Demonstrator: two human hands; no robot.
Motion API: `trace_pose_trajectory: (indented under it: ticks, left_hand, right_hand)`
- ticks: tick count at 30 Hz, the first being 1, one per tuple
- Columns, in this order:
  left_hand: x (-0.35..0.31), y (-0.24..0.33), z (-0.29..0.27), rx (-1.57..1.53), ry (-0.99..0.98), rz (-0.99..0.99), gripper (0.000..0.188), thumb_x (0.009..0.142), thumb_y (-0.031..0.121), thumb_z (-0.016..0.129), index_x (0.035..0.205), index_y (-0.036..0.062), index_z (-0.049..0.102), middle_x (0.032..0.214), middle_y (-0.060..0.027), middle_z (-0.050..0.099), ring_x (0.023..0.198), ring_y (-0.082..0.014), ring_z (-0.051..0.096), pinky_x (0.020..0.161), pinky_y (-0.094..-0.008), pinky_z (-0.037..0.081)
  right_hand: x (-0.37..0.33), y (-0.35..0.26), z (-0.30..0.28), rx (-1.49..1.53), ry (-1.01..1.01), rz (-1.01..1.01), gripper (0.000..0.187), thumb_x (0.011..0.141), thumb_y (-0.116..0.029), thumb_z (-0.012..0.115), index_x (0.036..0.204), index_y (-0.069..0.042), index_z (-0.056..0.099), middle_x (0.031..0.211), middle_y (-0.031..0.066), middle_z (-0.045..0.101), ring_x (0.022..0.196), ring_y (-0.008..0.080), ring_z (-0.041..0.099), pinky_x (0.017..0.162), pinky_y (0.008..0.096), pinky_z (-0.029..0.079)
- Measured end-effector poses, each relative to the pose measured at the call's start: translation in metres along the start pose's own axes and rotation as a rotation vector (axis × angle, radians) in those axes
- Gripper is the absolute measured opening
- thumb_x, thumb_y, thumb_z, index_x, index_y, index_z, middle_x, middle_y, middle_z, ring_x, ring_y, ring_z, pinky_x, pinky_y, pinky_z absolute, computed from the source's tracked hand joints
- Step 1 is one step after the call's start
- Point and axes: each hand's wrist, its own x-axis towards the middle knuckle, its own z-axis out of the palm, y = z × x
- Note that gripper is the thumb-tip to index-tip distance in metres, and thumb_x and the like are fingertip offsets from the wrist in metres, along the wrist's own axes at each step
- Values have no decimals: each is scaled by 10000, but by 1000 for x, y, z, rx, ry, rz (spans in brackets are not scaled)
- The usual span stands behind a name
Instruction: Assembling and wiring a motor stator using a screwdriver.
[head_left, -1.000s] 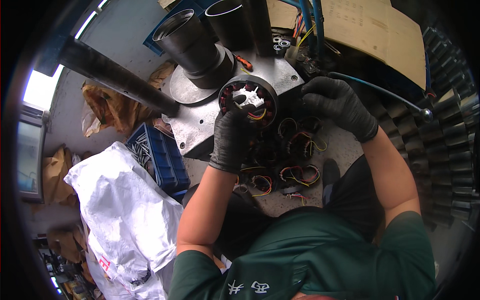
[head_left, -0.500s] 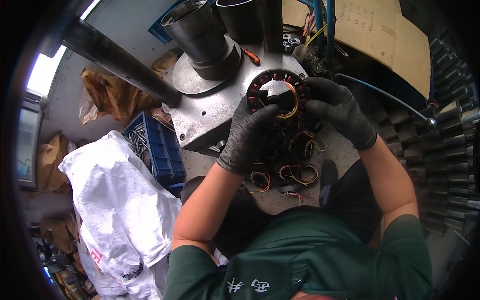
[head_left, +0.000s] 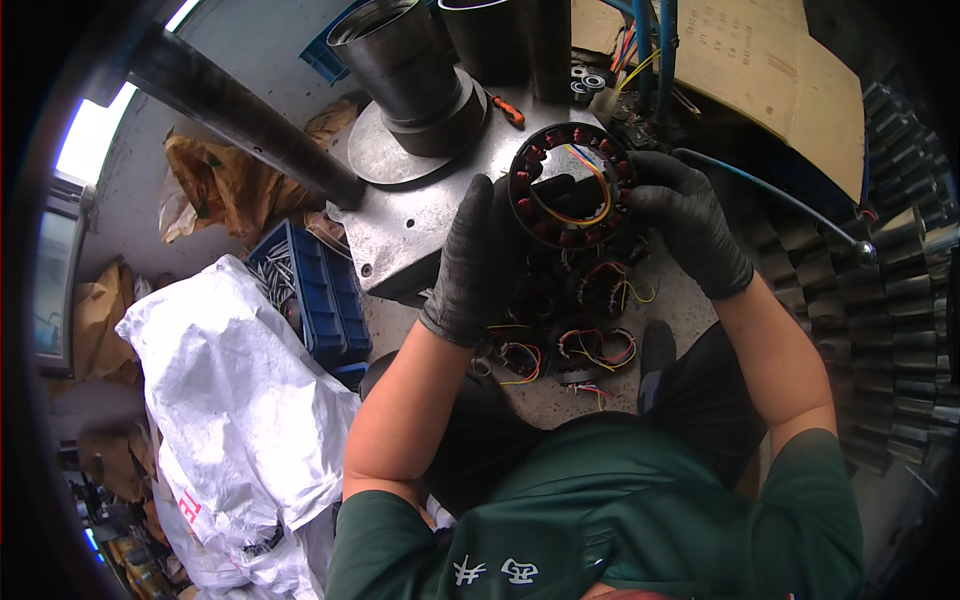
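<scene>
A ring-shaped motor stator [head_left: 527, 212] with reddish copper windings and yellow, red and blue lead wires is held up over the edge of a steel plate [head_left: 400, 232]. My right hand [head_left: 690, 215], in a black glove, grips its right side. My left hand [head_left: 472, 255], gloved alike, is at the ring's left side with its fingers stretched upward. Dark glove fingers show through the ring's opening; whether they touch its back is hidden. Below, more wired stators [head_left: 597, 347] lie on the floor between my legs.
A heavy steel cylinder [head_left: 395, 70] stands on the plate, with an orange-handled tool [head_left: 508, 110] beside it. A blue crate [head_left: 325, 300] of metal parts and a white sack [head_left: 235, 400] are at left. A ball-ended lever [head_left: 790, 190] and stacked metal parts [head_left: 880, 330] are at right.
The stator has moved slightly up and right, and its face has turned. My left thumb has come off the ring's front and the left fingers have straightened. My right hand keeps its grip.
</scene>
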Motion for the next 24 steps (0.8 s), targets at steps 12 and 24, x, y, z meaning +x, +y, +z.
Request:
trace_pose_trajectory:
  ticks: [12,24]
  left_hand:
    - [-1,-10,-1,408,193,361,514,927,24,756,1408,-4,576,1310,-93,710,1159,-172,705,1002,-305,579]
    - [5,-6,-2,474,152,419,618,903,160,809,1443,7,551,1382,-102,669,1249,-203,660,1066,-326,543]
  right_hand:
    - [0,4,-2,63,8,-16,500,907,-182,736,1354,19,639,1128,98,746,991,175,747,868,313,627]
    - [-4,3,-2,141,-5,-142,507,903,-97,731,1388,2,623,1184,113,751,1032,173,735,902,315,619]
